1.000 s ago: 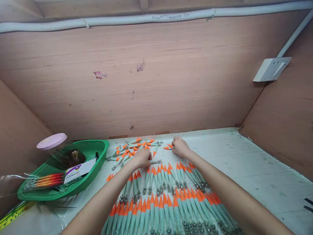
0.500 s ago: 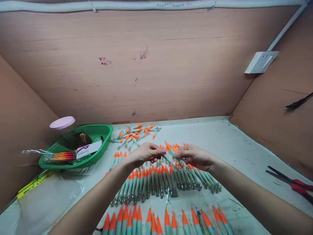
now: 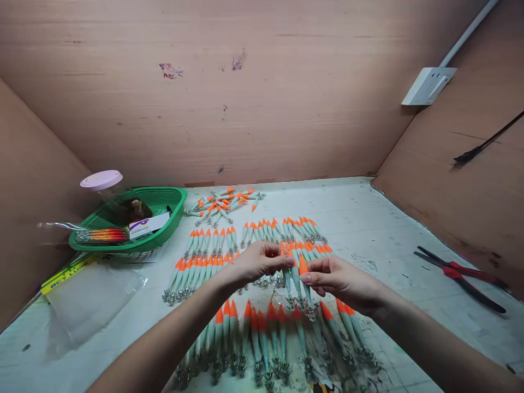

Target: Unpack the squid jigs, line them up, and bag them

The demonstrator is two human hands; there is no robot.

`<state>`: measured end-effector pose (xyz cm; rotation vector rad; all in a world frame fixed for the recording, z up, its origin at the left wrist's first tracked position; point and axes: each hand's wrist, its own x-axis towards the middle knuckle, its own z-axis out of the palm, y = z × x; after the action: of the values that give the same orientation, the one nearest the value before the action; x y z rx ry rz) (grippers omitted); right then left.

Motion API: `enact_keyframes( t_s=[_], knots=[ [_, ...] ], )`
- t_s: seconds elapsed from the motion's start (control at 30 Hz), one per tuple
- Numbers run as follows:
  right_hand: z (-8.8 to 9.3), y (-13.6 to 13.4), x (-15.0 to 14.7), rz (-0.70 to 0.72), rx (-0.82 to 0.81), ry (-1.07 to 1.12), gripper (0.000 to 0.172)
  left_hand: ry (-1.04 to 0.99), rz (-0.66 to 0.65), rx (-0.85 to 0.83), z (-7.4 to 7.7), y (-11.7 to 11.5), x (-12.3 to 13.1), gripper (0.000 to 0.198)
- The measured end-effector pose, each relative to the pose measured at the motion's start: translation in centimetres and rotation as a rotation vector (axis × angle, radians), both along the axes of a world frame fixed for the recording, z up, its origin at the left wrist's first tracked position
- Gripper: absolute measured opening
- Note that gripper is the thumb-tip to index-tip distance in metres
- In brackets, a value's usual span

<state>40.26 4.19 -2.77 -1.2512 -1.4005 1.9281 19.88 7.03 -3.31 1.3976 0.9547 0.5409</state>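
Between my two hands, squid jigs with orange tips, pale green bodies and crowns of hooks stand tips up, hooks toward me. My left hand [image 3: 264,259] pinches a squid jig [image 3: 295,273] near its orange tip. Just right of it, my right hand [image 3: 333,278] has thumb and fingers closed on another squid jig [image 3: 303,266]. Matching jigs lie in rows: a left group [image 3: 196,273], a back row [image 3: 262,228] and a front row [image 3: 262,333]. My hands hide part of the middle row. A loose heap of jigs [image 3: 225,204] lies farther back.
At left sits a green basket [image 3: 180,210] with a lidded clear jar [image 3: 102,180] and packaged red-yellow lures [image 3: 107,235]. A clear plastic bag [image 3: 90,295] lies before it. Red-and-black pliers [image 3: 458,273] rest at right. Brown panels [image 3: 266,109] enclose the white tabletop [image 3: 352,218].
My view has tipped downward, showing more of the front row. My hands have come nearer, and the jigs between them have turned from slanting to nearly upright.
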Motion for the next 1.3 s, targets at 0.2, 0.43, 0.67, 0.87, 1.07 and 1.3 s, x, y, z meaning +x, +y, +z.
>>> enact_keyframes(
  t_s=[0.2,0.43,0.67,0.87,1.07,1.3],
  knots=[
    [0.0,-1.3,0.9,-0.104,-0.077,0.138,0.041,-0.011,-0.074,-0.024,0.5,-0.6,0.1,0.036],
    [-0.4,-1.9,2.4,-0.110,-0.067,0.185,0.038,-0.009,-0.125,-0.064,0.3,-1.0,1.5,0.034],
    [-1.5,-1.7,7.6,-0.233,0.034,-0.003,0.039,0.096,-0.043,-0.075,-1.8,-0.2,9.0,0.034],
    [-1.9,-0.8,12.3,-0.333,0.098,-0.241,0.044,0.291,-0.109,-0.021,-2.9,1.9,15.7,0.031],
    [-4.9,-2.6,14.3,-0.245,-0.089,-0.305,0.047,0.541,-0.204,0.047,-4.0,-0.3,18.5,0.023],
    [-7.3,-5.2,12.6,-0.370,-0.025,-0.429,0.039,0.716,-0.336,0.644,-4.2,-5.3,13.8,0.028]
  ],
)
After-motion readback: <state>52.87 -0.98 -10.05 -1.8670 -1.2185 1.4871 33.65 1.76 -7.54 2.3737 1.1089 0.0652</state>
